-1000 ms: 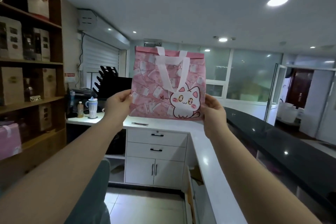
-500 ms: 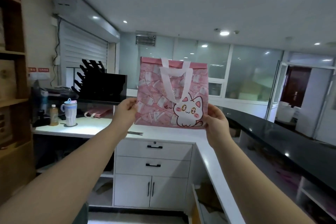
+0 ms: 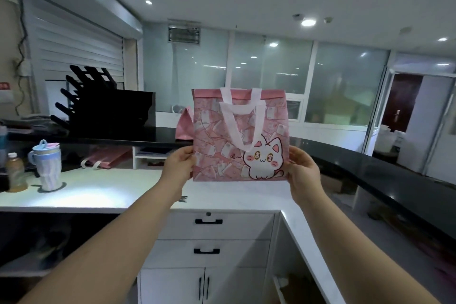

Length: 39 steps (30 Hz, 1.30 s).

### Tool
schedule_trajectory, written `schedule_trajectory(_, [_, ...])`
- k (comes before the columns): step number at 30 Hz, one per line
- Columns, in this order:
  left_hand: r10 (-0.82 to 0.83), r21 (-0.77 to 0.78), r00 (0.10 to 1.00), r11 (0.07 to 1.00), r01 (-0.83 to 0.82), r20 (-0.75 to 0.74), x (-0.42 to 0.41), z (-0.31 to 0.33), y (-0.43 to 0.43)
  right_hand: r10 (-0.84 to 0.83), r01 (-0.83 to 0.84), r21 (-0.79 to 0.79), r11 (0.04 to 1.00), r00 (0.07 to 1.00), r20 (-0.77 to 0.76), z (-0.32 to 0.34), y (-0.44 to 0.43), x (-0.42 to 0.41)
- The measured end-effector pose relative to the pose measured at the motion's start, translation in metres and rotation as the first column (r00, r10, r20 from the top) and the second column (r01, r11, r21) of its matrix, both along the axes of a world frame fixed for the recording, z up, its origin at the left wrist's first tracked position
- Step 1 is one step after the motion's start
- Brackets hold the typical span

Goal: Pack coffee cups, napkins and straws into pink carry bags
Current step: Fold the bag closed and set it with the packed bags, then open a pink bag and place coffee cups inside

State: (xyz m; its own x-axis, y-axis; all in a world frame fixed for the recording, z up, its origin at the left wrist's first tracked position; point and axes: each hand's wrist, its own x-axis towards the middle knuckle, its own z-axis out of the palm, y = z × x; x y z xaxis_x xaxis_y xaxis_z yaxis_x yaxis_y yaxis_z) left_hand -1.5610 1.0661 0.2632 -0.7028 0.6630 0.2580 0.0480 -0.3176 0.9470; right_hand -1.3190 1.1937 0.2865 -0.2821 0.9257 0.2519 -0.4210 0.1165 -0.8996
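Both hands pinch one flat pink carry bag upright above the tabletop: left hand on its left edge, right hand on its right. Mouth faces up, still pressed flat; needs opening next.

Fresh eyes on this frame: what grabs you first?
The pink carry bag with its white cartoon cat, held up flat mid-frame, left hand and right hand gripping its lower side edges. Next, the black rack at left and the pastel tumbler on the white counter below it.
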Motion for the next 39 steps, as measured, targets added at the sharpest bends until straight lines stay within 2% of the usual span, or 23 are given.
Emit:
schedule_trajectory(2, [-0.001,-0.022,1.0,1.0,0.002,0.027,-0.024,-0.003,0.039,-0.013,0.013,-0.031,0.999,1.0,-0.016,-0.006,0.042,-0.027])
schedule_trajectory(7, [-0.007,-0.075,1.0,0.997,0.005,-0.03,-0.086,0.015,0.139,-0.015,0.011,-0.083,0.996,0.998,-0.054,0.004,0.157,-0.095])
schedule_trajectory(12, [0.038,-0.042,0.999,0.998,-0.037,0.006,-0.156,0.058,0.239,-0.018,0.014,-0.063,0.998,0.998,-0.062,0.041,0.266,-0.166])
schedule_trajectory(16, [0.12,0.0,0.992,0.993,-0.12,0.045,-0.198,0.055,0.309,-0.047,0.045,-0.034,0.998,0.997,-0.059,0.041,0.332,-0.223])
schedule_trajectory(21, [0.149,0.015,0.988,0.989,-0.15,0.033,-0.249,0.045,0.387,-0.216,0.211,0.126,0.969,0.976,0.03,0.034,0.396,-0.289])
schedule_trajectory(25, [0.139,0.052,0.99,0.989,-0.141,0.038,-0.29,0.043,0.447,-0.332,0.291,0.298,0.909,0.938,0.099,0.031,0.449,-0.336])
schedule_trajectory(27, [0.108,0.066,0.994,0.992,-0.11,0.031,-0.306,0.041,0.48,-0.424,0.311,0.422,0.851,0.882,0.206,0.033,0.474,-0.358])
schedule_trajectory(29, [0.085,0.069,0.996,0.994,-0.086,0.014,-0.317,0.038,0.514,-0.488,0.288,0.481,0.828,0.793,0.365,0.034,0.496,-0.38])
schedule_trajectory(31, [0.058,0.067,0.998,0.996,-0.057,-0.002,-0.32,0.03,0.548,-0.435,0.212,0.44,0.873,0.748,0.502,0.026,0.513,-0.4])
schedule_trajectory(33, [0.041,0.056,0.999,0.998,-0.04,-0.009,-0.317,0.016,0.581,-0.244,0.064,0.338,0.939,0.816,0.525,0.006,0.528,-0.413])
schedule_trajectory(35, [0.025,0.04,1.0,0.999,-0.024,-0.01,-0.31,0.0,0.611,-0.016,-0.076,0.2,0.977,0.906,0.422,-0.018,0.542,-0.421])
schedule_trajectory(39, [0.013,-0.019,1.0,1.0,-0.013,-0.006,-0.305,-0.032,0.662,0.08,-0.098,0.076,0.992,0.973,0.215,-0.05,0.583,-0.437])
